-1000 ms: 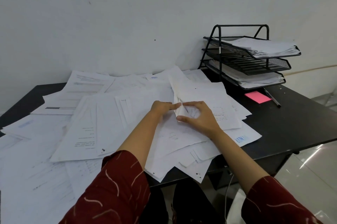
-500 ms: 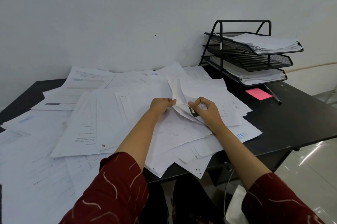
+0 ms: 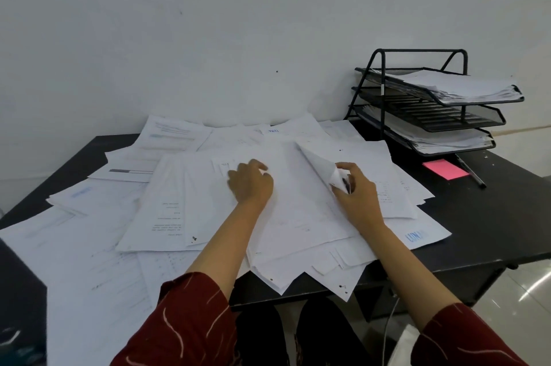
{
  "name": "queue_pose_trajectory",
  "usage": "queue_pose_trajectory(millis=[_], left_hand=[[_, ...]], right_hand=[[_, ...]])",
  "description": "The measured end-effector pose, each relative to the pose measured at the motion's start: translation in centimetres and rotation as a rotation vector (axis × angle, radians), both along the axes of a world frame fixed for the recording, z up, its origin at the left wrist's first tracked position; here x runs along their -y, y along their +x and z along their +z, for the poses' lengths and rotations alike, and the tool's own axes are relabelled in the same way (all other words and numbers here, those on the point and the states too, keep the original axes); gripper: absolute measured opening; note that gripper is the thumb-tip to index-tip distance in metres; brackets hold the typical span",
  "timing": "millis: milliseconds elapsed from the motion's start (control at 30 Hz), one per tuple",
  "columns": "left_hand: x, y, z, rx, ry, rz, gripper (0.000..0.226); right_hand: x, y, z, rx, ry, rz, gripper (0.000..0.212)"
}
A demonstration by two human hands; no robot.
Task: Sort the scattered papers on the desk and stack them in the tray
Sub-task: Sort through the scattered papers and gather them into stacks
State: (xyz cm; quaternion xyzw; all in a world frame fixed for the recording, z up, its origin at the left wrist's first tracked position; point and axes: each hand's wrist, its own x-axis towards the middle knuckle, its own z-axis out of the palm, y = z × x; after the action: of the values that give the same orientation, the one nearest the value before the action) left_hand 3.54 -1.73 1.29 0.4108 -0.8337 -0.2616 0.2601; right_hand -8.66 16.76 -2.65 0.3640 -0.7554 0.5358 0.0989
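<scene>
White printed papers lie scattered in overlapping heaps across the black desk. My right hand pinches the folded-up corner of a sheet near the middle of the pile. To its left, my left hand rests on the papers with curled fingers, and I cannot see whether it pinches a sheet. A black three-tier mesh tray stands at the back right. Its top and bottom tiers hold paper stacks; the middle tier looks bare.
A pink sticky-note pad and a black pen lie on the desk just in front of the tray. Some sheets overhang the desk's front edge. A white wall stands close behind the desk. Tiled floor shows at the right.
My hands have drawn apart: the left slid left onto the pile, the right moved right with the sheet's corner, and the lifted sheet has spread flatter.
</scene>
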Motion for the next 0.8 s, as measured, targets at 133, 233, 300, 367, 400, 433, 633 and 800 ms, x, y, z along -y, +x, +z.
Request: queue_pose_trajectory(millis=[133, 233, 300, 367, 400, 433, 633, 800], left_hand=[[1.0, 2.0, 0.7, 0.374, 0.103, 0.189, 0.067], [1.1, 2.3, 0.5, 0.217, 0.187, 0.165, 0.081], [1.2, 2.4, 0.3, 0.066, 0.255, 0.123, 0.078], [1.3, 2.5, 0.2, -0.144, 0.352, 0.034, 0.066], [1.3, 2.6, 0.2, -0.241, 0.408, 0.01, 0.062], [1.4, 2.7, 0.2, -0.314, 0.457, 0.005, 0.061], [2.1, 3.5, -0.7, -0.496, 0.696, 0.08, 0.067], [2.4, 3.2, -1.1, -0.499, 0.788, 0.015, 0.04]], right_hand=[[0.9, 0.1, 0.8, -0.004, 0.117, -0.033, 0.027], [1.7, 0.6, 1.9, -0.054, 0.129, -0.006, 0.024], [2.0, 1.3, 2.3, -0.067, 0.124, 0.035, 0.021], [2.4, 1.9, 2.4, -0.066, 0.128, 0.066, 0.021], [2.6, 2.0, 2.4, -0.07, 0.127, 0.069, 0.021], [2.7, 2.1, 2.4, -0.067, 0.12, 0.07, 0.022], [2.3, 2.2, 2.8, 0.027, 0.036, 0.066, 0.026], [2.6, 3.8, 4.0, 0.019, 0.052, 0.191, 0.02]])
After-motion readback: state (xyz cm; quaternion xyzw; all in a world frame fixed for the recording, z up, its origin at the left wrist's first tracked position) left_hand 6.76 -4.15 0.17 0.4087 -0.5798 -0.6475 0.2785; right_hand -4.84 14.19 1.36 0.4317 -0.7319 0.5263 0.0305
